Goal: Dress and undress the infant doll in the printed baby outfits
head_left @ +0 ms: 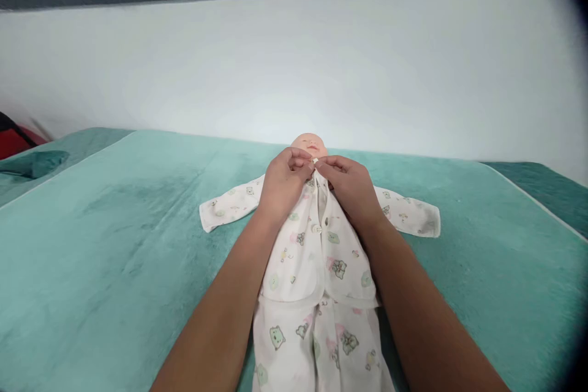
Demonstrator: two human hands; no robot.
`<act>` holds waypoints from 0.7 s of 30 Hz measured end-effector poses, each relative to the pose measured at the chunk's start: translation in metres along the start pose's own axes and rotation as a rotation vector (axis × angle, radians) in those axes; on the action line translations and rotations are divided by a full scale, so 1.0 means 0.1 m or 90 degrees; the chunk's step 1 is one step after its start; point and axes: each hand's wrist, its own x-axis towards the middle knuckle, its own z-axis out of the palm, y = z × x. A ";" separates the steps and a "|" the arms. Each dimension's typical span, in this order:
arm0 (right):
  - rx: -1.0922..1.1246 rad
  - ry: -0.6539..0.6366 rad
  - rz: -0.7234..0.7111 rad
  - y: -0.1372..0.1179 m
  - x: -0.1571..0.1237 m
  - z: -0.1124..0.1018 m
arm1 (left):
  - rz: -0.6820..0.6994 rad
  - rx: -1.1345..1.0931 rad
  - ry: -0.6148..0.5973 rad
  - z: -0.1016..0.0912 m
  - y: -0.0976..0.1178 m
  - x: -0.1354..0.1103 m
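Observation:
A baby doll (309, 142) lies on its back, dressed in a white printed jacket (294, 257) and matching trousers (294, 343). Just below the doll's chin, my left hand (285, 179) pinches one side of the jacket's collar. My right hand (348, 182) pinches the other side, fingertips almost meeting the left ones. A small pale fastener shows between them. Lower on the jacket front, a button (316, 228) shows beside a gap between the two edges. Both sleeves stretch out flat to the sides, with no doll hands showing at the cuffs.
A teal blanket (114, 245) covers the surface under the doll. Behind it stands a white wall (294, 67) with a dark band along the top. A red and black item (13, 138) sits at the far left edge.

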 end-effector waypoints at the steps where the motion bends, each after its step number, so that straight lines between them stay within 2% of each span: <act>1: 0.005 -0.022 0.007 -0.01 0.00 -0.01 | 0.001 -0.004 -0.006 -0.01 -0.01 0.00; 4: -0.013 -0.066 0.018 -0.03 -0.01 -0.03 | 0.009 -0.004 -0.018 -0.02 -0.01 -0.02; 8: -0.165 -0.050 -0.035 -0.06 -0.03 0.01 | 0.000 0.025 -0.022 -0.03 0.00 -0.03; 11: -0.227 -0.060 -0.066 -0.08 -0.05 0.04 | -0.037 -0.016 -0.024 -0.03 0.02 -0.02; 17: -0.101 -0.129 -0.029 -0.09 -0.07 0.00 | -0.090 -0.176 -0.048 -0.09 0.04 -0.01; 21: -0.030 -0.136 -0.006 -0.06 -0.06 -0.05 | -0.090 -0.184 -0.071 -0.13 0.03 -0.02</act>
